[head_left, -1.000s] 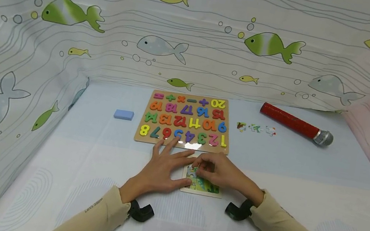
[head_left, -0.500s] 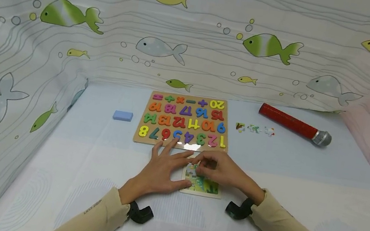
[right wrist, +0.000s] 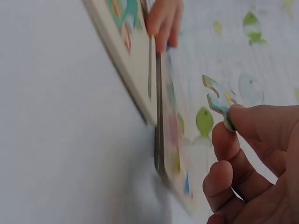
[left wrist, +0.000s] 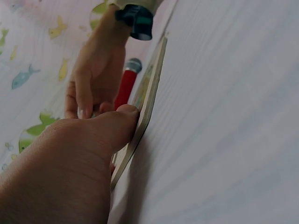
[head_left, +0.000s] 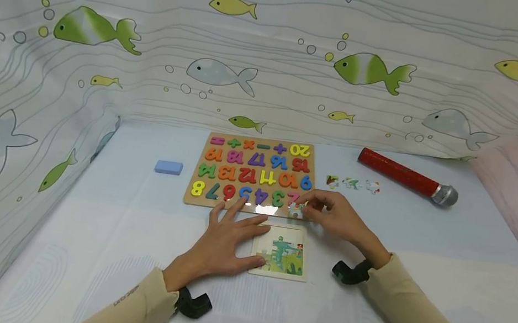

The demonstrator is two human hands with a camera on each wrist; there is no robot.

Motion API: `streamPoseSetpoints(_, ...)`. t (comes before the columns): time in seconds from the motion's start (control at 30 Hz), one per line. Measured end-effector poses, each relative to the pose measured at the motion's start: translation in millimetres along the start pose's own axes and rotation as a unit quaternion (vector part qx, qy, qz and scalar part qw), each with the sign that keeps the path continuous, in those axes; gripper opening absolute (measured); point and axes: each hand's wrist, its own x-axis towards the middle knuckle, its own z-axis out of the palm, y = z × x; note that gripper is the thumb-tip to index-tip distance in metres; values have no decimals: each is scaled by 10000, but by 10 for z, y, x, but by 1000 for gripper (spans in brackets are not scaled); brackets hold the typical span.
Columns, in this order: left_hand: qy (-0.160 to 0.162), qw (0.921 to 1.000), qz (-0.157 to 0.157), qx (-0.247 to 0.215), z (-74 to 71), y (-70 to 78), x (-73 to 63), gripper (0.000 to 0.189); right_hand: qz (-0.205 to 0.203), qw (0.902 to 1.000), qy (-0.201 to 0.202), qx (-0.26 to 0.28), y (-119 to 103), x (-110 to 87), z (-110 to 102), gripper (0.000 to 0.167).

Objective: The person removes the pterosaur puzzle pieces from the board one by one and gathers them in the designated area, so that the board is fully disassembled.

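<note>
A small jigsaw puzzle (head_left: 286, 255) in a pale wooden frame shows a green dinosaur picture, with bare wood at its upper left. My left hand (head_left: 223, 245) lies with fingers spread over the frame's left side. Its thumb (left wrist: 127, 112) rests on the frame's edge in the left wrist view. Above the frame's top right corner, my right hand (head_left: 338, 218) pinches a jigsaw piece (right wrist: 219, 99) between thumb and index finger. That piece overlaps the lower right of the number board (head_left: 252, 209) in the head view.
Several coloured numerals fill the number board behind the puzzle. Three loose jigsaw pieces (head_left: 352, 184) lie right of it. A red microphone (head_left: 403, 174) is at the back right, a blue block (head_left: 168, 167) at the left. Fish-print cloth (head_left: 218, 99) rises behind.
My right hand has lifted away from the puzzle, up and to the right, with a jigsaw piece, baring wood at the upper left. My left hand stays at the frame.
</note>
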Motion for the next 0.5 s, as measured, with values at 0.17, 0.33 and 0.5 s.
streamPoseSetpoints(0.17, 33, 10000, 29, -24, 1, 6, -4, 67, 316, 9989, 227, -260, 184, 4, -179, 19)
streamPoseSetpoints(0.33, 38, 10000, 29, -52, 7, 8, -5, 67, 568, 9968, 342, -457, 324, -15, -320, 21)
streamPoseSetpoints(0.5, 46, 10000, 34, -4, 11, 8, -5, 68, 828, 9939, 450, -566, 413, -35, -404, 22)
